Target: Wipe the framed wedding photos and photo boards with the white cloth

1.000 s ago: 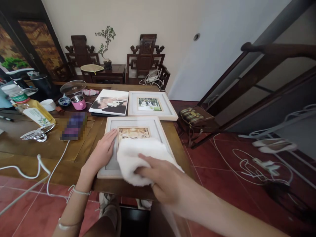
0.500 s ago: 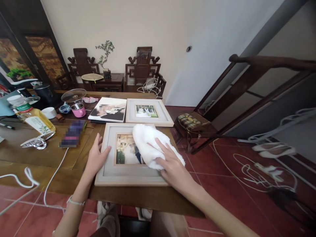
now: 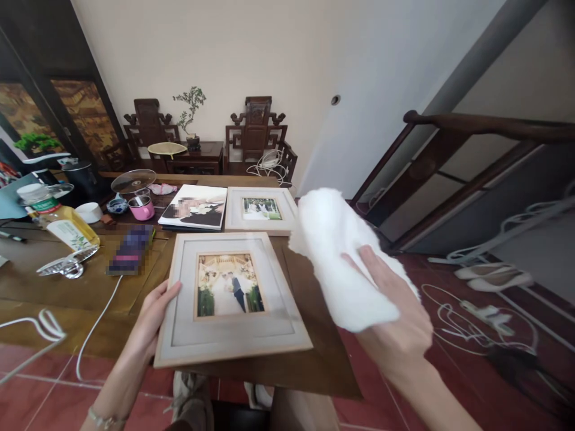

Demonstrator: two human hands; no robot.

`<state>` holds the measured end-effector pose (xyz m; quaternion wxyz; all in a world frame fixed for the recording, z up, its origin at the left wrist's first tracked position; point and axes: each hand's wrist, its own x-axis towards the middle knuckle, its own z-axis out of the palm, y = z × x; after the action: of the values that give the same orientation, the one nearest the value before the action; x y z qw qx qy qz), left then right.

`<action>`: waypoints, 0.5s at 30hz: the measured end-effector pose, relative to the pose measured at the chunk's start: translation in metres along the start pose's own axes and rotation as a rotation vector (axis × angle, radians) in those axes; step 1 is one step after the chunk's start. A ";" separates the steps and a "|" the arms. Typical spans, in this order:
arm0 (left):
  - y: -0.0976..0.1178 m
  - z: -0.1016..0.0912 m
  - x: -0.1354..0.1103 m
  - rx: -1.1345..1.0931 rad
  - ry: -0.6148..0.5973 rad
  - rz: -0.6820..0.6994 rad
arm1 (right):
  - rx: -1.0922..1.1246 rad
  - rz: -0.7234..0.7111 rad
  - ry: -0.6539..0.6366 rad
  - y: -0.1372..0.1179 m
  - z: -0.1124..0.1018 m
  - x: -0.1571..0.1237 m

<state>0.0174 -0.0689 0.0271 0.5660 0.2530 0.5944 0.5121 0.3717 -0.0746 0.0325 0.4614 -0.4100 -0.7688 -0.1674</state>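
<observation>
Leftward from the frame [image 3: 231, 293], a bottle [image 3: 61, 222] holds yellow liquid [image 3: 79, 222].

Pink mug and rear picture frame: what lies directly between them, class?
The head view shows a white picture panel between the pink mug and rear picture frame.

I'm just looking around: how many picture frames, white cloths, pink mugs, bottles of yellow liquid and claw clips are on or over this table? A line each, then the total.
Picture frames: 2 (near frame, far frame)
White cloth: 1
Pink mug: 1
Bottle of yellow liquid: 1
Claw clip: 1
Total: 6
</observation>
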 end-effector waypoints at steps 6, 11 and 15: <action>0.056 -0.019 -0.040 0.006 0.182 -0.067 | 0.049 -0.179 -0.286 -0.017 -0.005 -0.018; 0.110 -0.029 -0.063 0.045 0.253 0.012 | 0.392 -0.011 -0.797 -0.036 -0.009 -0.025; 0.134 -0.021 -0.063 0.050 0.224 0.029 | 0.821 0.376 -0.802 -0.036 -0.012 0.005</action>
<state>-0.0252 -0.0846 0.1699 0.4820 0.2167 0.6629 0.5304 0.3493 -0.1017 0.0471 0.2779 -0.3584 -0.7989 0.3951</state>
